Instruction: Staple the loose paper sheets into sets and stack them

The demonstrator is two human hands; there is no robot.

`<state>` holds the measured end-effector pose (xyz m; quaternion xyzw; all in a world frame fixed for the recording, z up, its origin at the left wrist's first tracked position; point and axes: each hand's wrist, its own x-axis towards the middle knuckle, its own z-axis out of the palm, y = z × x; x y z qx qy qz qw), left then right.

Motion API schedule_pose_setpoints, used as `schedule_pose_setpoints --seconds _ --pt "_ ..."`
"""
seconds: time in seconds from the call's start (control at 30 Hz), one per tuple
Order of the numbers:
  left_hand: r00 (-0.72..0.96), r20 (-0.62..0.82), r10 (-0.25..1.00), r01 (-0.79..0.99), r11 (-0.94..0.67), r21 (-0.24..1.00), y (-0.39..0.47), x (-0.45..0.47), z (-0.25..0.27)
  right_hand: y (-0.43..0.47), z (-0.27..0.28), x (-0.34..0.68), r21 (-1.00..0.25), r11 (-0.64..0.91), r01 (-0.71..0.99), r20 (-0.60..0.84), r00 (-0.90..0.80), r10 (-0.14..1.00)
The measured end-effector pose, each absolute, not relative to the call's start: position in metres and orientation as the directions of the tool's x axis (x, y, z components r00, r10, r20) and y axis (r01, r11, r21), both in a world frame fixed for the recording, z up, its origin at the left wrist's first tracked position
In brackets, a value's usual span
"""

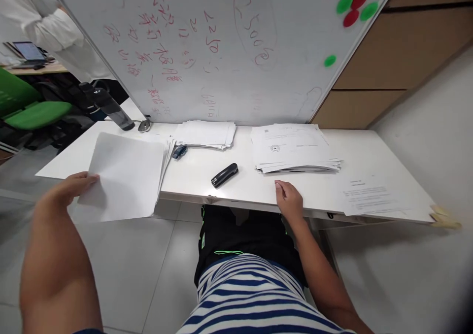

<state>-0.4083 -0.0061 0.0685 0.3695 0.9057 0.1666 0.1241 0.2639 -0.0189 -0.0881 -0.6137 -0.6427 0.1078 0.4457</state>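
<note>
My left hand pinches the left edge of a blank white sheet of paper, thumb on top. That sheet lies over a fanned stack of papers at the table's left and reaches past the front edge. My right hand rests at the front edge of the table with its fingers curled, and nothing shows in it. Between my hands lies a black stapler. Just beyond my right hand is a stack of printed papers, the top one bearing a round stamp.
Another paper stack and a small dark blue object lie behind the stapler. A dark bottle stands at the back left. A whiteboard rises behind the white table. A printed sheet lies at the right.
</note>
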Motion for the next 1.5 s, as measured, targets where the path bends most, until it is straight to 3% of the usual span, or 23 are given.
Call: schedule_pose_setpoints --seconds 0.1,0.17,0.23,0.33,0.47,0.57,0.7,1.0,1.37,1.5 --pt "-0.71 -0.377 0.595 0.433 0.791 0.433 0.012 -0.417 0.06 -0.019 -0.091 0.261 -0.562 0.275 0.78 0.536 0.09 0.839" --pt "-0.726 -0.396 0.562 0.395 0.812 0.43 0.023 -0.416 0.049 -0.018 -0.092 0.261 -0.517 0.291 0.805 0.563 0.064 0.824" --pt "-0.74 -0.352 0.573 0.423 0.804 0.418 0.031 -0.411 0.038 -0.018 -0.092 0.262 -0.494 0.296 0.818 0.57 0.047 0.82" --pt "-0.758 -0.143 0.636 0.551 0.742 0.381 0.038 -0.393 0.025 -0.018 -0.091 0.262 -0.493 0.281 0.824 0.558 0.051 0.828" --pt "-0.675 0.11 0.73 0.737 0.658 0.154 0.036 -0.348 0.018 -0.018 -0.091 0.26 -0.496 0.257 0.829 0.552 0.072 0.831" --pt "-0.395 0.066 0.916 0.919 0.391 0.055 0.03 -0.307 0.009 -0.018 -0.092 0.26 -0.487 0.254 0.836 0.559 0.074 0.826" --pt "-0.188 -0.039 0.981 0.981 0.189 0.032 0.024 -0.268 -0.012 -0.018 -0.094 0.261 -0.48 0.247 0.842 0.554 0.072 0.829" --pt "-0.225 -0.012 0.974 0.968 0.225 0.114 0.034 -0.271 -0.018 -0.019 -0.094 0.26 -0.474 0.239 0.848 0.552 0.074 0.831" --pt "-0.2 0.082 0.976 0.98 0.198 0.027 0.052 -0.253 -0.014 -0.019 -0.094 0.261 -0.459 0.257 0.85 0.571 0.061 0.819" --pt "-0.241 0.0 0.971 0.962 0.239 0.132 0.052 -0.262 -0.008 -0.019 -0.092 0.261 -0.451 0.264 0.853 0.576 0.052 0.816"
